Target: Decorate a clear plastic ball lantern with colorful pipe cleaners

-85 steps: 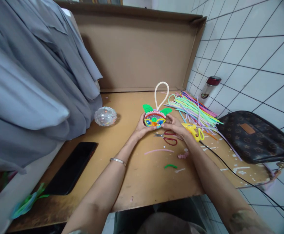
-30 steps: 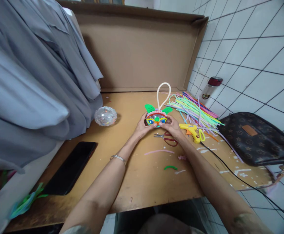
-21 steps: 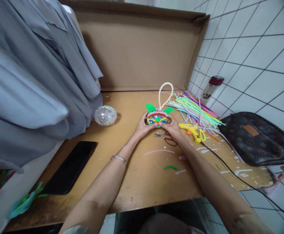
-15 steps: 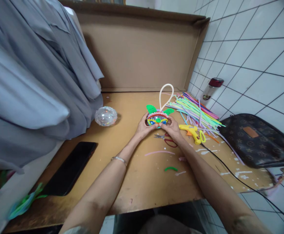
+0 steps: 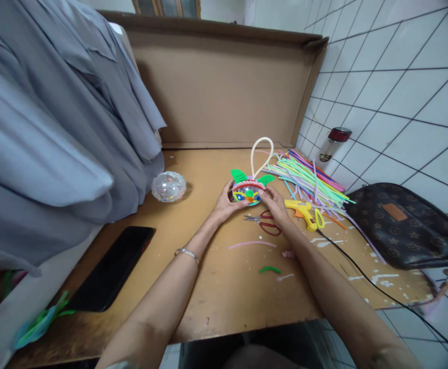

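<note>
Between my hands is a clear, rounded ornament (image 5: 249, 193) trimmed with pipe cleaners into an animal face, with green ears, yellow-outlined blue eyes and a white loop (image 5: 262, 154) rising from its top. My left hand (image 5: 226, 202) grips its left side, thumb along the lower front. The fingers of my right hand (image 5: 273, 201) hold the right side. Just below lie red-handled scissors (image 5: 267, 224), partly behind my right wrist. A yellow hot glue gun (image 5: 303, 212) rests to the right of that wrist.
Pipe cleaners (image 5: 304, 177) lie heaped at back right, near a red-lidded bottle (image 5: 333, 146) and a brown patterned bag (image 5: 412, 223). A clear ball (image 5: 169, 186) and a black phone (image 5: 112, 269) are on the left. Cardboard (image 5: 224, 87) stands behind; grey cloth (image 5: 66, 123) hangs left.
My right thumb has shifted from the ornament's lower front up to its right side, uncovering more of the face. The whole view has tilted slightly upward.
</note>
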`<state>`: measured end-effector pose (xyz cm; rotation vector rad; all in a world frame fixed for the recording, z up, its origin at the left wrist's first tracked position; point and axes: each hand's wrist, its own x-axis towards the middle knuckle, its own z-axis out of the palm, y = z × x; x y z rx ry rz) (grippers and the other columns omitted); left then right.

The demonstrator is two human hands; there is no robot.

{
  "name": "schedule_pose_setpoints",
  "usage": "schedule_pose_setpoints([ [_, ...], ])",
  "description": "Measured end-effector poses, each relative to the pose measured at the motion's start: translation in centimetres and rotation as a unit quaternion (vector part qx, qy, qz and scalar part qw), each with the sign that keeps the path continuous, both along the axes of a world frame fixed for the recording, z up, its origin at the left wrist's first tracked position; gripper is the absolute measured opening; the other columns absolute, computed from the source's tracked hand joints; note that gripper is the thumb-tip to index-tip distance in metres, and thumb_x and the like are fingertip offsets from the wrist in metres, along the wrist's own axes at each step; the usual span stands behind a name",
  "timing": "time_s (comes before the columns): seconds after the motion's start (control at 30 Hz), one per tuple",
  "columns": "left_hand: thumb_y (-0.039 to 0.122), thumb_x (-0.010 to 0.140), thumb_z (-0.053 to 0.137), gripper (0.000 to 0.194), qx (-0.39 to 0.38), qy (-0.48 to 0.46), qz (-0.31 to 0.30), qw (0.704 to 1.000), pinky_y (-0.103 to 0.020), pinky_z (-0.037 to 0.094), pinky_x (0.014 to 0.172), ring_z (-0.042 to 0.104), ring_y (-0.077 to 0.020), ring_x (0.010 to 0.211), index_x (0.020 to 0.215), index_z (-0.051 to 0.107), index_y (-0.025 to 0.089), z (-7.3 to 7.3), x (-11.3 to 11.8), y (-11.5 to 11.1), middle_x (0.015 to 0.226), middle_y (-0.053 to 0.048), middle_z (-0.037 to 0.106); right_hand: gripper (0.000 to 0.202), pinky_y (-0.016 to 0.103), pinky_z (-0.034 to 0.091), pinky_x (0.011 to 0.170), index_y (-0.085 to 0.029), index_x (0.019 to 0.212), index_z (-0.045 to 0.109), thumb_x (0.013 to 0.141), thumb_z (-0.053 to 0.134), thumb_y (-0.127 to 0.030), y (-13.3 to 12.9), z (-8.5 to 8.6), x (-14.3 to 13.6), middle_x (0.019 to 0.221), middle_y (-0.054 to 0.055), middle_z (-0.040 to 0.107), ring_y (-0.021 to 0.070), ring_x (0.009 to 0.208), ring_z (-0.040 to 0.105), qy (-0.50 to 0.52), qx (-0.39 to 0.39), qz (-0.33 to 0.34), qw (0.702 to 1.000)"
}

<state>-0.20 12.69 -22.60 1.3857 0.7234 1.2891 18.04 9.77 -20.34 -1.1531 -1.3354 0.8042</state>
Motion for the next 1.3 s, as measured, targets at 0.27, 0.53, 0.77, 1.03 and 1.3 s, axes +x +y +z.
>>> schedule_pose_setpoints([
  [0.27,0.043,0.052,0.09,0.11,-0.005,0.009,0.004,1.0,-0.05,0.041,0.11,0.047,-0.0351,0.133,0.146,0.037,0.02,0.2,-0.2,-0.1,0.148,-0.018,0.043,0.065,0.041,0.05,0.089,-0.017,0.11,0.065,0.067,0.068,-0.065,0.1,-0.1,0.0,0.111,0.012,0.067,0.0264,0.101,0.061,0.022,-0.013,-0.037,0.999],
  [0.53,0.044,0.052,0.089,0.109,0.002,-0.01,-0.002,1.0,-0.051,0.038,0.112,0.043,-0.0357,0.137,0.144,0.037,0.021,0.2,-0.2,0.0,0.15,-0.018,0.04,0.061,0.044,0.048,0.095,-0.018,0.105,0.066,0.067,0.07,-0.065,0.0,0.4,0.0,0.11,0.01,0.069,0.0271,0.103,0.062,0.048,-0.01,-0.023,0.999],
  [0.77,0.037,0.064,0.078,0.082,-0.049,-0.042,0.054,0.996,-0.047,0.042,0.106,0.048,-0.0321,0.131,0.138,0.045,0.025,-0.1,-0.9,0.6,0.146,-0.014,0.045,0.047,0.043,0.047,0.09,-0.018,0.09,0.066,0.075,0.061,-0.063,-0.5,1.3,0.1,0.097,0.008,0.069,0.0255,0.093,0.061,0.004,0.028,-0.054,0.998],
  [1.03,0.034,0.08,0.056,0.017,-0.056,0.015,0.249,0.967,-0.027,0.049,0.072,0.057,-0.0139,0.072,0.081,0.059,0.018,-0.5,-1.3,1.2,0.075,-0.002,0.061,0.037,0.037,0.044,0.081,-0.021,0.082,0.058,0.091,0.037,-0.051,-1.0,0.7,1.1,0.083,0.006,0.062,0.0217,0.081,0.055,-0.063,0.088,-0.223,0.969],
  [1.3,0.043,0.091,0.037,0.036,-0.023,0.161,0.265,0.95,-0.024,0.033,0.052,0.04,-0.012,0.053,0.065,0.045,0.02,0.3,-1.8,0.3,0.053,0.003,0.04,0.04,0.037,0.037,0.069,-0.025,0.069,0.046,0.099,0.026,-0.044,-1.9,1.2,0.3,0.069,0.004,0.052,0.0212,0.067,0.046,-0.21,0.172,-0.272,0.923],
])
